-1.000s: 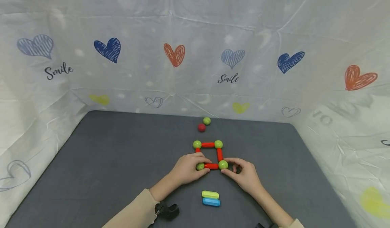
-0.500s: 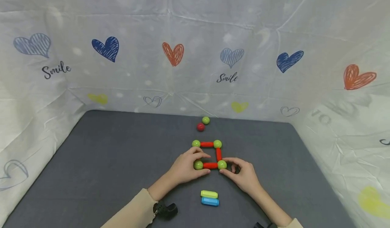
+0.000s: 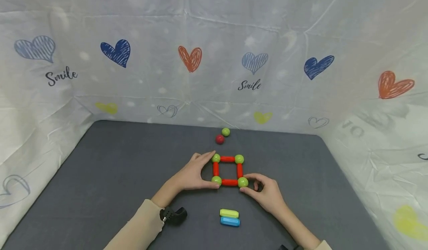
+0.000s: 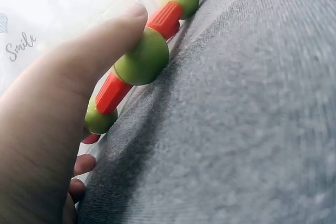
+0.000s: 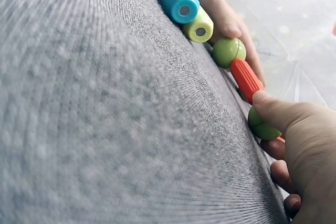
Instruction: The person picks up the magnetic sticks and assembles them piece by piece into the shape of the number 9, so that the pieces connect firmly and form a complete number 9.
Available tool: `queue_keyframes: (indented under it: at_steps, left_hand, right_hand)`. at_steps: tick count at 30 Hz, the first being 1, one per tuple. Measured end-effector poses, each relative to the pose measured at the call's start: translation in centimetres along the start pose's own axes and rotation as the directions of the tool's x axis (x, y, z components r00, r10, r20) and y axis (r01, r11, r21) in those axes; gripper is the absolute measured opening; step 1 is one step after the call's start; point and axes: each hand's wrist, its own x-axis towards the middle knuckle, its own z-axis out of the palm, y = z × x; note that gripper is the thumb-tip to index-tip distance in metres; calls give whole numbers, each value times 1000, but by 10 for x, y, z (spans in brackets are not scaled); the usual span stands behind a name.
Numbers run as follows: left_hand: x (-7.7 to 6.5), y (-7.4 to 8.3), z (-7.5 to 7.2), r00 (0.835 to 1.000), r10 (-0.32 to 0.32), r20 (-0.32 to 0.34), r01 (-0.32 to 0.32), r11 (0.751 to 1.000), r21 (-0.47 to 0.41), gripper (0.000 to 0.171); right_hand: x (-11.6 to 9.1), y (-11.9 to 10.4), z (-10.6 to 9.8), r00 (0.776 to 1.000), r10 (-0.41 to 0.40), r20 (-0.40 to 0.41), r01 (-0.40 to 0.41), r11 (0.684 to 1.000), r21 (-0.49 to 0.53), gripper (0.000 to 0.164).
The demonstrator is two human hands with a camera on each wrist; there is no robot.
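A square of red magnetic sticks (image 3: pixel 227 159) with green balls at its corners lies on the dark cloth. My left hand (image 3: pixel 192 174) spans its left side, thumb against the near-left green ball (image 3: pixel 216 181) and fingertips at the far-left green ball (image 3: pixel 216 158). The left wrist view shows that thumb (image 4: pixel 113 38) lying along a green ball (image 4: pixel 144 59). At the near-right corner, my right hand (image 3: pixel 265 196) pinches a green ball (image 3: pixel 243 182) between thumb and index finger. In the right wrist view this ball (image 5: pixel 261 124) is partly hidden by the thumb (image 5: pixel 273 109).
Nearer the body, a yellow-green stick (image 3: pixel 229 213) and a blue stick (image 3: pixel 230 221) lie side by side. Beyond the square are a loose red ball (image 3: pixel 219 139) and a green ball (image 3: pixel 225 132). A printed white sheet (image 3: pixel 150 86) hangs behind the table (image 3: pixel 117 190).
My left hand has moved left, off the top of the left side, uncovering its red stick. Its thumb and fingers have spread to the two left balls. The right hand keeps its pinch.
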Motion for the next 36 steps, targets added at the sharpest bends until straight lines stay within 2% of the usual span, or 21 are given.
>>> queue_keyframes:
  at_steps: [3, 7, 10, 12, 17, 21, 25, 28, 36]
  left_hand:
    - [0, -2, 0, 1000, 27, 8, -27, 1000, 0, 116]
    - [-1, -1, 3, 999, 36, 24, -36, 999, -6, 115]
    - [-3, -2, 4, 999, 31, 22, -31, 1000, -4, 114]
    - [-3, -2, 4, 1000, 24, 13, -24, 1000, -2, 113]
    - [-3, -2, 2, 1000, 16, 7, -16, 1000, -5, 112]
    - [-1, -1, 0, 1000, 13, 13, -13, 1000, -20, 113]
    - [1, 0, 1, 1000, 2, 20, -1, 1000, -25, 113]
    - [2, 0, 2, 1000, 5, 20, -5, 1000, -19, 113]
    - [-1, -1, 0, 1000, 9, 12, -9, 1000, -20, 111]
  right_hand:
    - [0, -2, -1, 1000, 15, 7, -15, 1000, 6, 37]
    - [-3, -3, -3, 994, 107, 18, -108, 991, 73, 35]
    - [0, -4, -3, 984, 177, -14, -173, 974, 147, 29]
    - [5, -2, -4, 981, 188, -45, -178, 970, 168, 27]
    - [30, 7, -3, 992, 114, -48, -108, 988, 111, 32]
    - [54, 18, -2, 999, 33, 11, -34, 994, 107, 40]
    - [73, 26, -1, 997, -28, 76, 17, 990, 141, 43]
    - [79, 30, -1, 995, -35, 95, 22, 991, 134, 40]
    - [78, 30, 3, 995, -21, 93, 17, 999, 40, 30]
